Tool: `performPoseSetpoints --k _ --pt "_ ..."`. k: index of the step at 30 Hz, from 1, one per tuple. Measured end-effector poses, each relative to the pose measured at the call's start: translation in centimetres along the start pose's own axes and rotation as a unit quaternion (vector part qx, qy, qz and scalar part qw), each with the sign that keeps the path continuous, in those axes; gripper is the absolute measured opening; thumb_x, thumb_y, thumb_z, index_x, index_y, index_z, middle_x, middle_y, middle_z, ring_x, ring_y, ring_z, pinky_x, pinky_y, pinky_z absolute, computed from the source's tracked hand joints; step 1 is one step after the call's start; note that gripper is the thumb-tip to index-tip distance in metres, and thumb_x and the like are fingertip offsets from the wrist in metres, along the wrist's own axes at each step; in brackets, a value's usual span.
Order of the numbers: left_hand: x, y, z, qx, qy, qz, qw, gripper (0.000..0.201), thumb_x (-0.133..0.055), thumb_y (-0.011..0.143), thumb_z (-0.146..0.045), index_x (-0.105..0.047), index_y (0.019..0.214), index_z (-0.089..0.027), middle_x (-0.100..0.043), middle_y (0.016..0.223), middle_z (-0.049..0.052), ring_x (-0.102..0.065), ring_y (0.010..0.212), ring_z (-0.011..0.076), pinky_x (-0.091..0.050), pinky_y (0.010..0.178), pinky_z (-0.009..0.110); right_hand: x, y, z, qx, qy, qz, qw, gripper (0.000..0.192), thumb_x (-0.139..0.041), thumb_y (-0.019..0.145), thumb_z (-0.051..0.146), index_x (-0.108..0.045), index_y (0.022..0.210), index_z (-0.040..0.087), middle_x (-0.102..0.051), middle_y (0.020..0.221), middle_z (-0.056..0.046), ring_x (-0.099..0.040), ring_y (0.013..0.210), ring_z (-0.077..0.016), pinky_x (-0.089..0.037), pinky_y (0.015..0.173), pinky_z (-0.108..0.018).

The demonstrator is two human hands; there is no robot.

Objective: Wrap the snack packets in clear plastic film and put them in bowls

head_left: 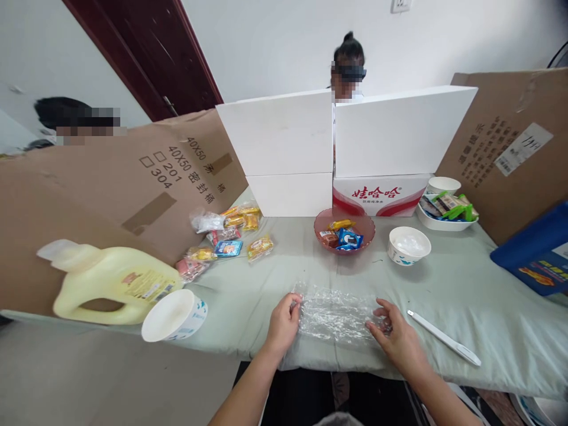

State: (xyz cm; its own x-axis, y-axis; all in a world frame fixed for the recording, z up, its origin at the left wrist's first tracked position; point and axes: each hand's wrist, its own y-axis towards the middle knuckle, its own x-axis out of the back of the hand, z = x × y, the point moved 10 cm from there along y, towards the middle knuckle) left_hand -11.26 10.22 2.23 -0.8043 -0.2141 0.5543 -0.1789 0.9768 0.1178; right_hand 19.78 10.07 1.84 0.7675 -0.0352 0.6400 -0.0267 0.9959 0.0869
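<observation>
- Jug (106,284) and paper cup (174,315): well left of the left hand.
- Snack packets (224,236): beyond the left hand, loose on the cloth.
- Left hand (284,322): fingers pinch the left edge of the plastic bag.
- Plastic bag (336,313): clear, crinkled, flat on the cloth between both hands. To smooth it well, pull both ends evenly, with light tension.
- Right hand (394,334): fingertips grip the bag's right edge.
- Red bowl (345,231): beyond the bag.
- White stick (444,337): just right of the right hand.
</observation>
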Motion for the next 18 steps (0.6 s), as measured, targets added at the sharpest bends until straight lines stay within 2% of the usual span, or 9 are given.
performPoseSetpoints --k 3,7,10,12,18 --pt "-0.5 -0.1 -1.0 -0.048 0.036 0.028 0.998 0.026 -0.04 0.082 -0.012 -0.065 0.082 -0.02 -0.066 0.11 0.005 -0.065 0.091 0.0173 -0.055 0.078 0.031 -0.3 0.2 0.2 0.014 0.005 0.0 1.0 0.04 -0.047 0.085 0.04 -0.05 0.121 0.024 -0.067 0.095 -0.004 -0.064 0.069 -0.0184 -0.052 0.068 -0.034" --pt "0.0 -0.4 -1.5 -0.095 0.113 0.007 0.989 0.038 -0.04 0.084 -0.01 -0.066 0.108 -0.021 -0.064 0.118 0.006 -0.061 0.109 0.0192 -0.05 0.095 0.035 -0.2 0.6 -0.4 -0.006 -0.015 0.006 1.0 0.033 -0.036 0.09 0.037 -0.052 0.115 0.023 -0.068 0.084 -0.003 -0.067 0.071 -0.0206 -0.05 0.068 -0.034" --pt "0.2 -0.7 -0.9 -0.097 0.172 -0.013 0.98 0.045 -0.04 0.085 -0.011 -0.056 0.127 -0.02 -0.057 0.131 0.008 -0.056 0.119 0.0203 -0.049 0.098 0.035 -0.2 0.7 -0.9 -0.028 -0.048 0.01 0.998 0.037 -0.031 0.091 0.033 -0.047 0.122 0.021 -0.069 0.084 -0.004 -0.067 0.071 -0.0214 -0.049 0.066 -0.033" --pt "-0.2 -0.7 -0.4 -0.09 0.205 -0.003 0.975 0.05 -0.04 0.085 -0.012 -0.05 0.133 -0.02 -0.053 0.136 0.008 -0.054 0.122 0.0208 -0.05 0.098 0.035 -0.2 0.6 -0.7 -0.022 -0.078 0.005 0.997 0.039 -0.031 0.09 0.031 -0.045 0.125 0.019 -0.069 0.088 -0.005 -0.067 0.076 -0.0227 -0.049 0.067 -0.035" --pt "-1.5 -0.5 0.3 -0.084 0.248 0.057 0.963 0.053 -0.038 0.085 -0.011 -0.046 0.137 -0.017 -0.05 0.141 0.01 -0.05 0.128 0.0211 -0.046 0.103 0.036 0.3 0.5 1.2 0.057 -0.106 -0.046 0.992 0.039 -0.037 0.086 0.026 -0.049 0.123 0.019 -0.064 0.105 -0.01 -0.064 0.096 -0.0237 -0.05 0.078 -0.037"
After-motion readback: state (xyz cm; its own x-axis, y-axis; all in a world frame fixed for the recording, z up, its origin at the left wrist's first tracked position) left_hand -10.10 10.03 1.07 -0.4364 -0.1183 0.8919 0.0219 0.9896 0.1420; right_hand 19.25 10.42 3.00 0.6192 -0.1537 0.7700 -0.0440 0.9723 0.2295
